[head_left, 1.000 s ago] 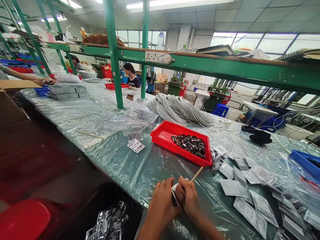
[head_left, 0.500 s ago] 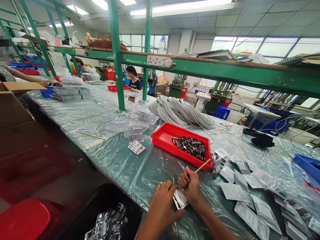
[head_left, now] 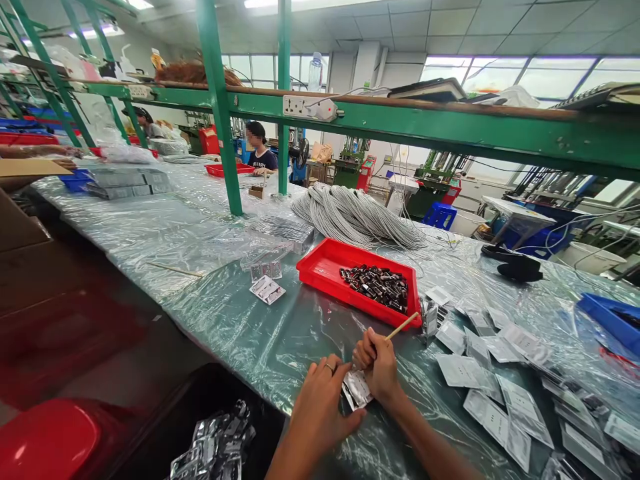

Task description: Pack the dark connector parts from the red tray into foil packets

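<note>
Near the front edge of the film-covered table, a small silvery packet (head_left: 358,389) lies between the two hands. My right hand (head_left: 376,365) is closed round a thin wooden stick (head_left: 403,326), which points up to the right, and rests against the packet's upper side. Along the packet's left edge is my left hand (head_left: 323,402), fingers bent over and thumb apart; whether it grips the packet is hard to tell. Just beyond the hands stands a red tray (head_left: 324,261) with many small dark metallic pieces (head_left: 376,285) in it.
Flat silvery packets (head_left: 520,407) are spread at the right, near a blue tray (head_left: 607,323). Another packet (head_left: 267,289) lies left of the red tray. Coiled grey cable (head_left: 350,213) sits behind. A green shelf frame (head_left: 425,130) crosses above. A person (head_left: 261,157) sits across the table.
The view has shifted slightly, so the scene sits a little higher and further left. Both hands stay at the packet, and the stick is still in my right hand.
</note>
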The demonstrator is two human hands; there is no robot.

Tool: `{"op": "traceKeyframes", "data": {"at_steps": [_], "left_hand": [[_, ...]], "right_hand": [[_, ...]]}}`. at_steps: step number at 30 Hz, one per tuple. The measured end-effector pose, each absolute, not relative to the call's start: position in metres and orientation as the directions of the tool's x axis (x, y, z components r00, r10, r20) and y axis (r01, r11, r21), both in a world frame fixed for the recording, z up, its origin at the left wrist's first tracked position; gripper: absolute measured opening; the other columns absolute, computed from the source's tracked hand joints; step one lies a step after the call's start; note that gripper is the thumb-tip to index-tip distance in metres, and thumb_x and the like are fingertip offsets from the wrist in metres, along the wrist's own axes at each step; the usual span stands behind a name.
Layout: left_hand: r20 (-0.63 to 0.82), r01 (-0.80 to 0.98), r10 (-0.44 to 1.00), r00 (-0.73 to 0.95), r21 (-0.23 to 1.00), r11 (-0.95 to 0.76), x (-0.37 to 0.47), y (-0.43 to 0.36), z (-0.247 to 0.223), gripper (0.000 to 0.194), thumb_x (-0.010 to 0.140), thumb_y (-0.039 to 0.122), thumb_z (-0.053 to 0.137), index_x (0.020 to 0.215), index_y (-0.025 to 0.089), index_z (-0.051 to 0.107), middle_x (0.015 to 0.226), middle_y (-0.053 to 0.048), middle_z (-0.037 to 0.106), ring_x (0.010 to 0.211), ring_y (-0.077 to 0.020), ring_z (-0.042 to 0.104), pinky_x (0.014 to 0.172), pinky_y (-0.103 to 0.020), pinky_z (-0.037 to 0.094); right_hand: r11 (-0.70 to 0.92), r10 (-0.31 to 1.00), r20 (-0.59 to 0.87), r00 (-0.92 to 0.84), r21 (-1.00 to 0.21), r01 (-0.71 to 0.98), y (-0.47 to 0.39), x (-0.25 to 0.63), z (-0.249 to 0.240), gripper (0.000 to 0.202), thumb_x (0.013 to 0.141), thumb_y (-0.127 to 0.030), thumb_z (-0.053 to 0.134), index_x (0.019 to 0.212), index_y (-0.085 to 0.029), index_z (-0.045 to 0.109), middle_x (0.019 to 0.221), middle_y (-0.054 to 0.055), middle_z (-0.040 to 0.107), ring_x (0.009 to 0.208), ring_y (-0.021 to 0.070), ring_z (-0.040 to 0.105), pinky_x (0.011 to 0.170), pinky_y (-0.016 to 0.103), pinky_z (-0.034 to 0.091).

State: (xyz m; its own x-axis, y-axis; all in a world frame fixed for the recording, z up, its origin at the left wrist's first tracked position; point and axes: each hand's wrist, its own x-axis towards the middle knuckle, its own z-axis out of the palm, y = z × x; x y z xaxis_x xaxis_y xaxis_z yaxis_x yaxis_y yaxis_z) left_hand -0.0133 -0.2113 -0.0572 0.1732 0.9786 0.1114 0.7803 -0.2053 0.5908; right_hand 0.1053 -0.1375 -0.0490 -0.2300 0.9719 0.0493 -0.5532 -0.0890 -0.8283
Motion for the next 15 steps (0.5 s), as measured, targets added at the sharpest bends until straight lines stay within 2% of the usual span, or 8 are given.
{"op": "traceKeyframes", "data": {"at_steps": [2,7,10,15], "left_hand": [[0.123,0.795,0.978,0.169,0.569,-0.209,-0.011,-0.212,-0.056,0.064,0.068,0.037,0.077,0.127,0.02,0.057,0.129,-0.012,0.057,0.123,-0.0357,0.049,0.107,-0.055,0.034],[0.185,0.836,0.97,0.155,0.499,-0.229,-0.008,-0.213,-0.057,0.044,0.077,0.034,0.065,0.118,0.019,0.06,0.122,-0.012,0.06,0.118,-0.034,0.052,0.104,-0.053,0.037],[0.182,0.841,0.969,0.165,0.488,-0.234,-0.01,-0.213,-0.061,0.051,0.077,0.036,0.066,0.124,0.019,0.057,0.129,-0.013,0.057,0.122,-0.0353,0.05,0.105,-0.054,0.036],[0.119,0.84,0.976,0.185,0.497,-0.22,-0.01,-0.215,-0.055,0.055,0.075,0.041,0.068,0.126,0.022,0.057,0.131,-0.012,0.057,0.122,-0.0376,0.049,0.104,-0.057,0.035]], "right_hand": [[-0.087,0.971,0.052,-0.235,-0.834,-0.545,-0.137,0.103,-0.048,0.053,0.08,-0.046,0.063,0.044,-0.022,0.032,0.041,-0.01,0.02,0.038,0.0066,0.013,0.041,0.027,0.012],[-0.129,0.974,-0.018,-0.227,-0.865,-0.485,-0.147,0.103,-0.054,0.054,0.078,-0.046,0.066,0.045,-0.023,0.03,0.042,-0.01,0.02,0.04,0.007,0.012,0.042,0.028,0.009],[-0.172,0.975,-0.086,-0.203,-0.874,-0.455,-0.164,0.115,-0.06,0.052,0.078,-0.045,0.067,0.047,-0.023,0.032,0.043,-0.01,0.021,0.04,0.0071,0.012,0.042,0.028,0.01],[-0.212,0.965,-0.104,-0.24,-0.849,-0.484,-0.176,0.134,-0.053,0.053,0.082,-0.046,0.065,0.047,-0.023,0.033,0.042,-0.011,0.021,0.039,0.0065,0.013,0.042,0.027,0.012]]}}
